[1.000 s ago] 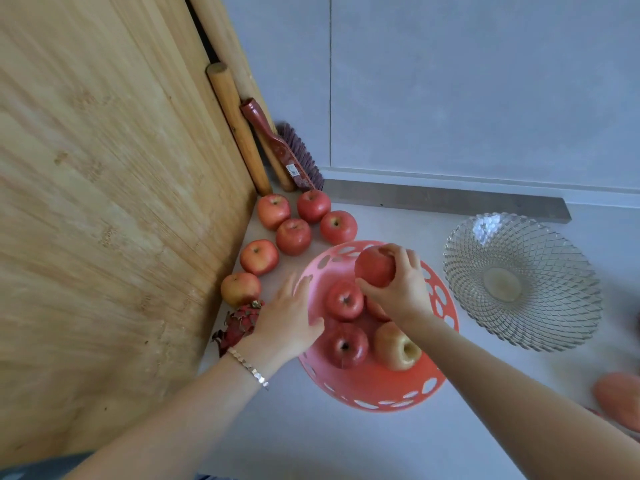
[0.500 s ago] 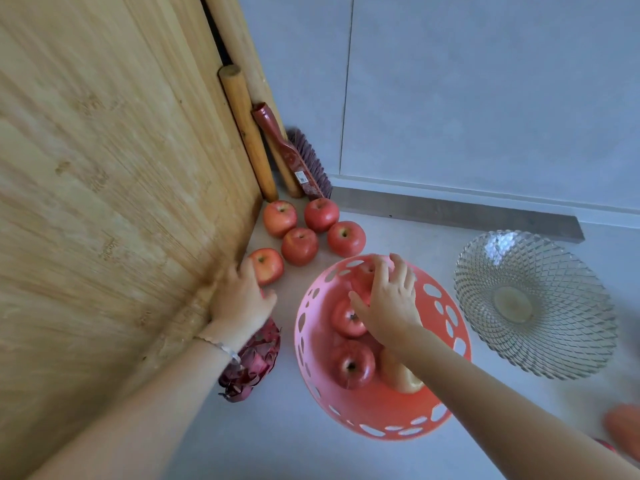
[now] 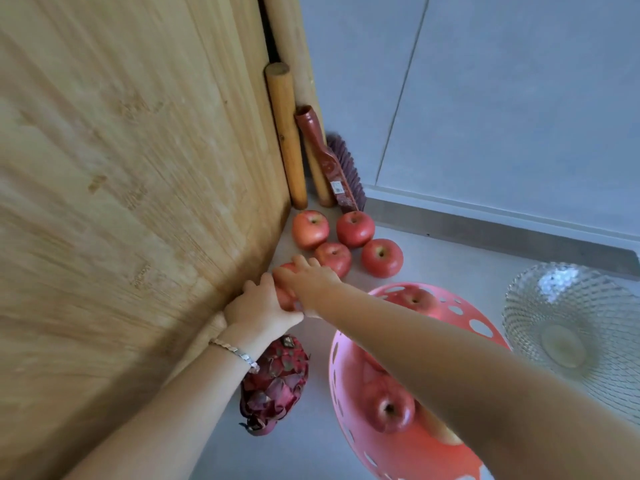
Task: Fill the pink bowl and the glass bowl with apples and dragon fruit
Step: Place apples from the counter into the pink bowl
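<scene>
The pink bowl (image 3: 338,372) with round holes sits at the lower right and holds several red apples (image 3: 389,408), partly hidden under my right forearm. To its right, the glass bowl (image 3: 571,341) is empty. Several loose apples (image 3: 382,257) lie in a cluster near the back corner. A dragon fruit (image 3: 277,379) lies under my left wrist. My left hand (image 3: 258,308) is closed around an apple (image 3: 284,299) beside the wooden board. Just beyond it, my right hand (image 3: 308,280) has its fingers curled over another apple (image 3: 286,267).
A large bamboo board (image 3: 138,202) leans upright along the left, close to my left hand. Two wooden rolling pins (image 3: 285,133) and a red-handled brush (image 3: 332,161) stand in the corner. A grey ledge (image 3: 485,233) runs under the wall.
My right hand has left the pink bowl and crossed left to the apples by the board. My left hand stays on an apple there. The camera has moved closer.
</scene>
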The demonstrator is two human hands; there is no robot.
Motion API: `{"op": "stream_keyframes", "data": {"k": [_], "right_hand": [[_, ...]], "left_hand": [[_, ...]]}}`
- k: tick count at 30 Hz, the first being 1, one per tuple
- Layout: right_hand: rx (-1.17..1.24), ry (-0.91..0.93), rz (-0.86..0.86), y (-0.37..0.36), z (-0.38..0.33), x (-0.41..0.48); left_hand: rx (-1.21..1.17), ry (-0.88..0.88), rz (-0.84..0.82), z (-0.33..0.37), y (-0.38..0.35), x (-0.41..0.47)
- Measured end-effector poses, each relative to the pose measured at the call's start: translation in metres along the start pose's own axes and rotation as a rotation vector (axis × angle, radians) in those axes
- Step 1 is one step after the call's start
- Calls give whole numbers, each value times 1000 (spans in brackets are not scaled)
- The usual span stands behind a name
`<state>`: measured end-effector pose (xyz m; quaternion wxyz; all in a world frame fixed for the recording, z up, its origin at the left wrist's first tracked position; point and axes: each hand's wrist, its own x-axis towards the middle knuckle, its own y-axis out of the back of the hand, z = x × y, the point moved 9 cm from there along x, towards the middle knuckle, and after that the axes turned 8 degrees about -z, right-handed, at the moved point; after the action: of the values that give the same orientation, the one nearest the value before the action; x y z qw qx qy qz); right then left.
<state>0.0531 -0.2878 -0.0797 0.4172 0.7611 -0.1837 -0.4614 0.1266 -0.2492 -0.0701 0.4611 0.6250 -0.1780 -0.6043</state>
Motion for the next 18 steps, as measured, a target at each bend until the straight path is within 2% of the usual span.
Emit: {"op": "stream_keyframes", "data": {"k": [7, 9, 16, 18], "right_hand": [[-13, -17, 50, -10, -1, 17], [1, 2, 122, -5, 2, 2], [539, -119, 724, 56, 60, -118], [732, -170, 712, 52, 77, -155]], "left_hand": [[-170, -19, 90, -7, 17, -16], [-238, -46, 145, -5, 24, -27], [-485, -162, 358, 10, 57, -77], [-513, -206, 357, 18, 57, -88]]}}
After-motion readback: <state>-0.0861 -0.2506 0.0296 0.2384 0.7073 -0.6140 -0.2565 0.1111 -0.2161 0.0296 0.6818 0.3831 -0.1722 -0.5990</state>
